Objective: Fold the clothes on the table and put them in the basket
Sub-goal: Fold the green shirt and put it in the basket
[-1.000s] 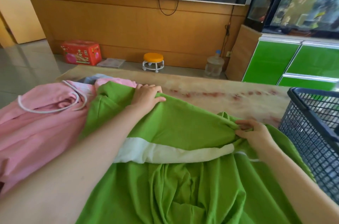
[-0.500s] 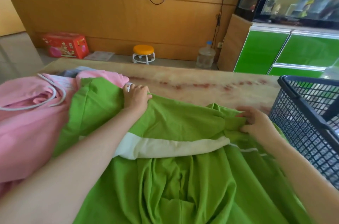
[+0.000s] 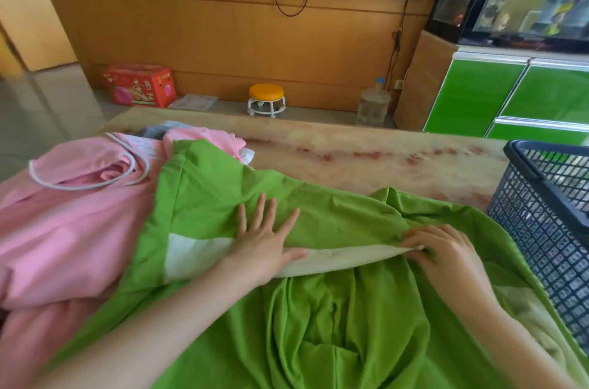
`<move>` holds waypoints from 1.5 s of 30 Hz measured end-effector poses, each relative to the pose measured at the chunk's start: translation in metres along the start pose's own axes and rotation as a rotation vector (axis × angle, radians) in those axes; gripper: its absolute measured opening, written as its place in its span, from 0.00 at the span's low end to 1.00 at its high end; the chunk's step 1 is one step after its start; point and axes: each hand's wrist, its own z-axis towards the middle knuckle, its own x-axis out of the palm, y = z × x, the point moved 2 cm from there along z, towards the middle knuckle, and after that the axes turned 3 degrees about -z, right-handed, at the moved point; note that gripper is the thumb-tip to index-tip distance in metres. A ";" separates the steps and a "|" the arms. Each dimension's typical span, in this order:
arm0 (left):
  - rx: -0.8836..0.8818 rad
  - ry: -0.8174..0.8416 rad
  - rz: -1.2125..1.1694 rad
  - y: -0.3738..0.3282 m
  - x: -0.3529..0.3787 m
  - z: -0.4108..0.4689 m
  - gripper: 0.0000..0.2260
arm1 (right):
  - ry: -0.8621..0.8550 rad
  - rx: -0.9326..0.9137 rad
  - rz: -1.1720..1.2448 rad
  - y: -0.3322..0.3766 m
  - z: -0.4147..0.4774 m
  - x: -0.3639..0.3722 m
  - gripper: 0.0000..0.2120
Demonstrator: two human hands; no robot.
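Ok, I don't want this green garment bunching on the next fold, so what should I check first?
1. Left hand flat on the green garment, pinning the folded flap: ok.
2. Right hand pinching the flap's edge: ok.
3. Cloth below the flap smooth: not ok, it lies in deep wrinkles.
4. Green garment clear of the pink garment: not ok, its left side overlaps it.
5. Bare table beyond the flap: ok.
6. Room in the basket: cannot tell, only part of it shows.
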 end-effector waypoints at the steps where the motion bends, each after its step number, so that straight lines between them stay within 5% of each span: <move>1: -0.016 -0.014 -0.016 0.003 -0.002 0.000 0.32 | -0.047 -0.002 -0.009 0.000 0.002 -0.005 0.10; 3: -0.007 0.065 -0.022 0.008 -0.002 -0.001 0.32 | 0.096 0.037 -0.062 -0.001 0.005 -0.007 0.11; 6: 0.002 0.118 -0.077 0.017 -0.006 -0.009 0.31 | 0.531 0.100 -0.127 0.002 -0.001 0.008 0.13; 12: 0.039 -0.533 -0.209 0.055 -0.045 -0.055 0.19 | 0.396 0.166 0.168 0.068 0.040 0.004 0.15; 16: -0.150 -0.834 -0.295 0.104 -0.045 -0.105 0.12 | 0.361 0.039 0.349 0.148 0.082 0.033 0.14; 23: -0.384 -0.646 -0.487 0.122 -0.030 -0.133 0.20 | 0.373 0.049 0.560 0.267 0.175 0.094 0.24; 27: -0.383 -0.591 -0.462 0.121 -0.029 -0.129 0.23 | 0.405 0.133 0.371 0.288 0.199 0.115 0.21; 32: -0.343 -0.671 -0.559 0.139 -0.032 -0.137 0.19 | 0.146 0.284 0.731 0.292 0.214 0.112 0.06; 35: -0.358 -0.722 -0.572 0.147 -0.037 -0.142 0.20 | 0.156 0.311 0.707 0.296 0.218 0.125 0.08; 39: -0.335 -0.683 -0.526 0.141 -0.032 -0.150 0.22 | 0.360 0.205 0.533 0.306 0.215 0.145 0.22; 42: -0.322 -0.693 -0.578 0.146 -0.028 -0.151 0.20 | 0.265 0.179 0.501 0.311 0.217 0.136 0.15; 45: -0.326 -0.721 -0.645 0.151 -0.025 -0.150 0.15 | 0.255 0.209 0.643 0.307 0.214 0.132 0.19</move>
